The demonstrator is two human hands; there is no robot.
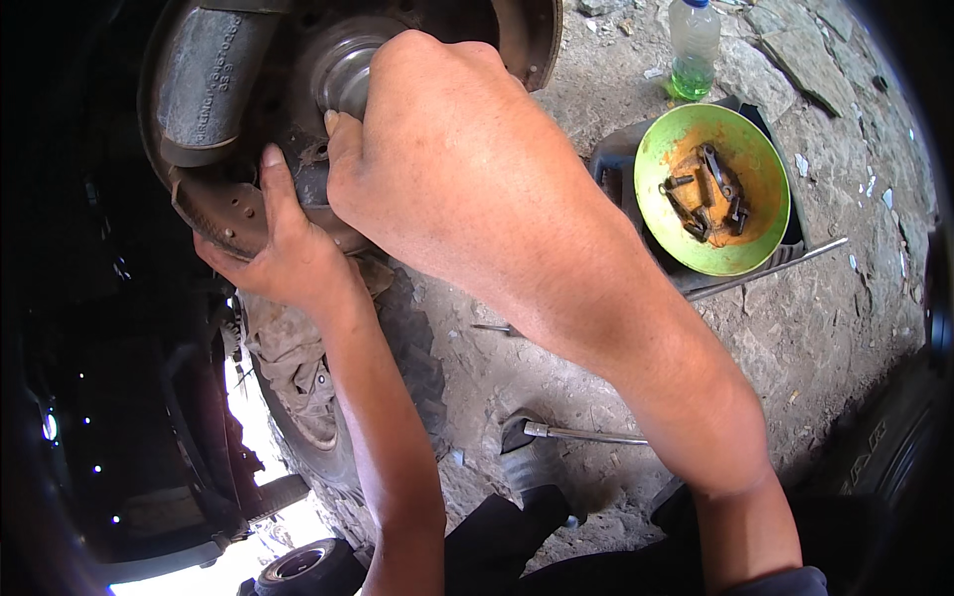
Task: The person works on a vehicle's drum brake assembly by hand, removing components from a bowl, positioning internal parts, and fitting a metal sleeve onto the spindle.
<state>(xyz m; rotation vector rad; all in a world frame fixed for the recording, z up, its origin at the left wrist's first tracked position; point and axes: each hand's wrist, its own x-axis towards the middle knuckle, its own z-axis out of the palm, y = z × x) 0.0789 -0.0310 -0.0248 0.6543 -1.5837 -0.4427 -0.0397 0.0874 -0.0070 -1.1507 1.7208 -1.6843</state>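
Note:
A drum brake assembly [283,99] fills the upper left, with a curved grey brake lining [214,84] and a shiny round hub [348,65] at its centre. My left hand [283,253] is closed round the rusty lower brake shoe [221,216], its thumb pointing up along the inner side. My right hand [427,129] reaches across to the area beside and below the hub. Its fingers are curled and mostly hidden behind the back of the hand; only the thumb tip shows. What it grips, if anything, is out of sight.
To the right, a green bowl [651,223] of dark bolts and small parts rests on a dark tray, beside a long metal rod [820,250]. A plastic bottle [693,55] stands behind. Below lie a tyre [333,462] with crumpled cloth and a metal bar [586,435].

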